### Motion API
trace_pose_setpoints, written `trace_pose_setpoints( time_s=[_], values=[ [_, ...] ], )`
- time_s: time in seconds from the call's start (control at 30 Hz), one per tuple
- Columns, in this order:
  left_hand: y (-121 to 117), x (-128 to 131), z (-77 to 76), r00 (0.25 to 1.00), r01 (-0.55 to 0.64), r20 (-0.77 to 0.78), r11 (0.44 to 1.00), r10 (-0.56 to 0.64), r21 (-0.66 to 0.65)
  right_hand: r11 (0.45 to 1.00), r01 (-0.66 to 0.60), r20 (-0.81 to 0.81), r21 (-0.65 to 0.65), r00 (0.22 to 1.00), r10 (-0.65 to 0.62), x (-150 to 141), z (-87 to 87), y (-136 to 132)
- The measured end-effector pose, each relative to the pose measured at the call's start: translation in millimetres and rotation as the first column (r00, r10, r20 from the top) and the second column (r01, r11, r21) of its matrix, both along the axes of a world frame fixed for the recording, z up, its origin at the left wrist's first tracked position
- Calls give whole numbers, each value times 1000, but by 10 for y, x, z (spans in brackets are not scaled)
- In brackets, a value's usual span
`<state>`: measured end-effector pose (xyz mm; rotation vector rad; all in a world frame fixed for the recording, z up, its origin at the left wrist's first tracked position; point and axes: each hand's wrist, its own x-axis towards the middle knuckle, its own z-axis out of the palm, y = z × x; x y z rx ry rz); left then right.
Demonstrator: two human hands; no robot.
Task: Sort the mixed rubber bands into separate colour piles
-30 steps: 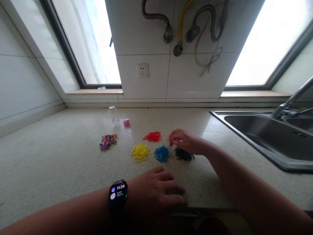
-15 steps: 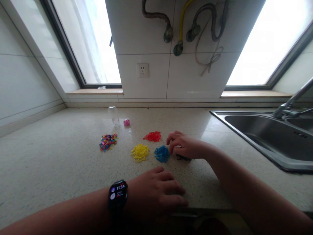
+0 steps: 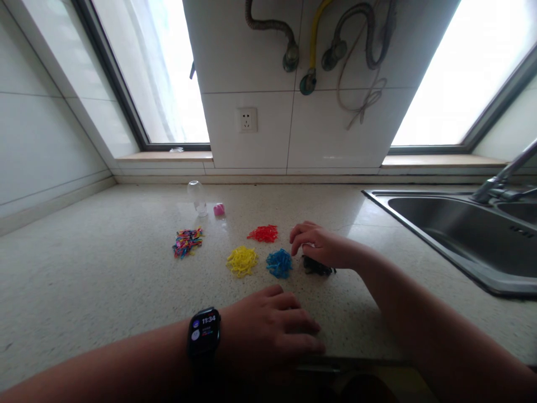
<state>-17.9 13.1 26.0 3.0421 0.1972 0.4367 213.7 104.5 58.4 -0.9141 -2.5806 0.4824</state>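
My left hand [image 3: 272, 324], with a black smartwatch on its wrist, lies flat at the counter's front edge, fingers stretched and holding nothing. My right hand [image 3: 319, 245] hovers palm down over a pile of black small rubber bands [image 3: 318, 267], partly covering it. Its fingers are bent and apart, with nothing visible in them. Just left of those fingertips is a blue pile of bands [image 3: 279, 263]. A yellow pile [image 3: 242, 261] and a red pile [image 3: 263, 233] lie beside it. Farther left sits a mixed-colour pile [image 3: 187, 243].
A clear bottle [image 3: 197, 198] stands upside down behind the mixed pile, with a pink cap [image 3: 218, 209] next to it. A steel sink [image 3: 465, 224] with a faucet [image 3: 499, 182] is set into the counter at the right. Behind rises a tiled wall with a socket [image 3: 248, 120] and hoses.
My right hand has shifted slightly up and away, so more of the black pile shows. The left hand rests in place. The view has moved a little.
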Motion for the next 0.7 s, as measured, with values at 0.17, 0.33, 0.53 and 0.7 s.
trace_pose_setpoints(
  time_s=[0.17,0.33,0.53,0.7],
  values=[
    [0,-7,-11,1000,2,8,1000,-2,17,999,29,-59,30,998,-28,65,-76,95],
    [-11,-16,-24,1000,16,16,998,-17,56,998,67,-147,-7,987,-68,140,-146,201],
    [64,-70,64,999,37,-5,990,-36,135,980,192,-237,-43,952,-197,298,-264,403],
    [425,-329,310,988,-110,-64,938,138,329,947,314,-233,-63,918,-320,500,-405,595]
  ],
)
